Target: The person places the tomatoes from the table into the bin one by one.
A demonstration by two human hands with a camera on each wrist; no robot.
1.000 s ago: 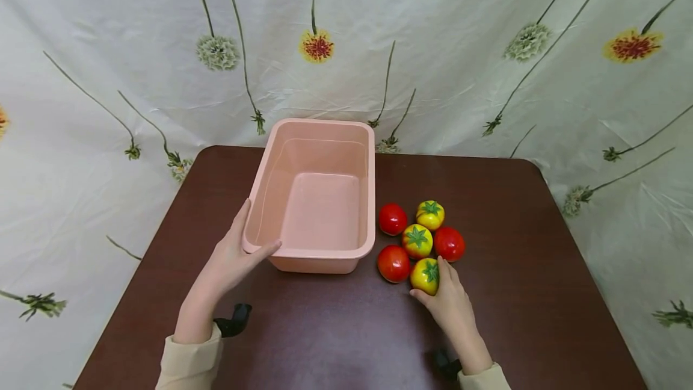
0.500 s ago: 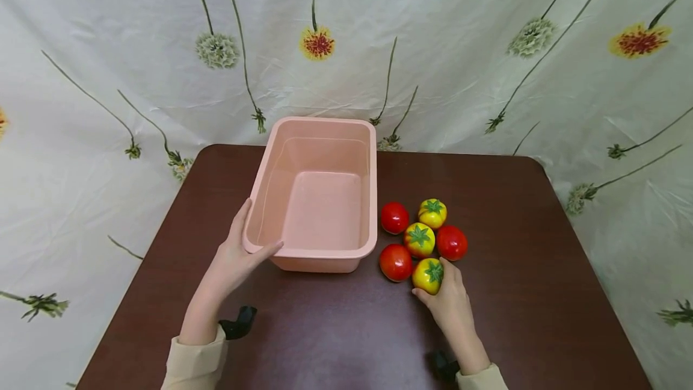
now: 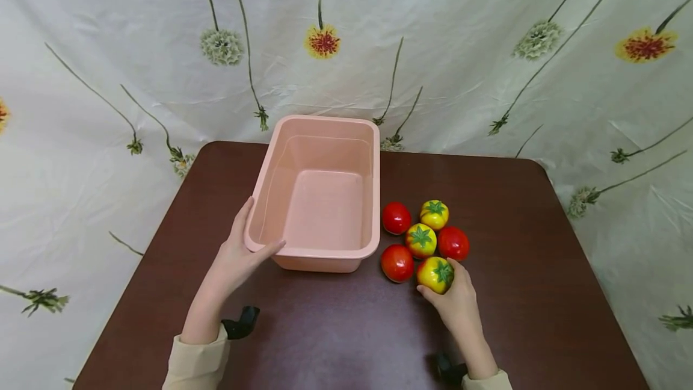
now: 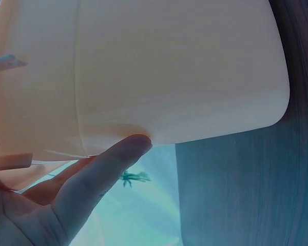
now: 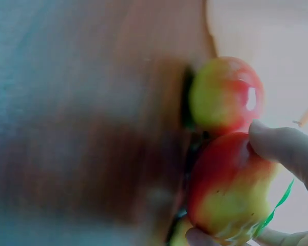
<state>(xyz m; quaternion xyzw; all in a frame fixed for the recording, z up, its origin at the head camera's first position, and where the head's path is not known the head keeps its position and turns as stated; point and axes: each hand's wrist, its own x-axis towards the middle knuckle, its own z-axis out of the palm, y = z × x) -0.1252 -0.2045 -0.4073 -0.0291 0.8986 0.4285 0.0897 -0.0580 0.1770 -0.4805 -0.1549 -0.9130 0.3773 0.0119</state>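
Note:
My left hand (image 3: 233, 263) holds the near left corner of a pink plastic basin (image 3: 316, 254), thumb at the near rim and fingers along the left side. In the left wrist view, the thumb (image 4: 108, 169) lies against the basin wall (image 4: 185, 66). My right hand (image 3: 457, 297) grips a yellow tomato (image 3: 433, 274) with a green leafy top, its thumb and fingers on either side. The right wrist view shows this tomato (image 5: 228, 195) as red and yellow, close beside another tomato (image 5: 226, 95). Whether the held tomato touches the table is unclear.
Right of the basin, red tomatoes (image 3: 397, 263) and yellow tomatoes (image 3: 421, 241) sit in a tight cluster on the dark brown table (image 3: 335, 330). A flower-patterned white cloth (image 3: 449, 29) hangs behind the table.
The held tomato has shifted slightly right, away from the nearby red one, and its leafy top has turned rightward. My left hand keeps its place on the basin. The head view has shifted slightly.

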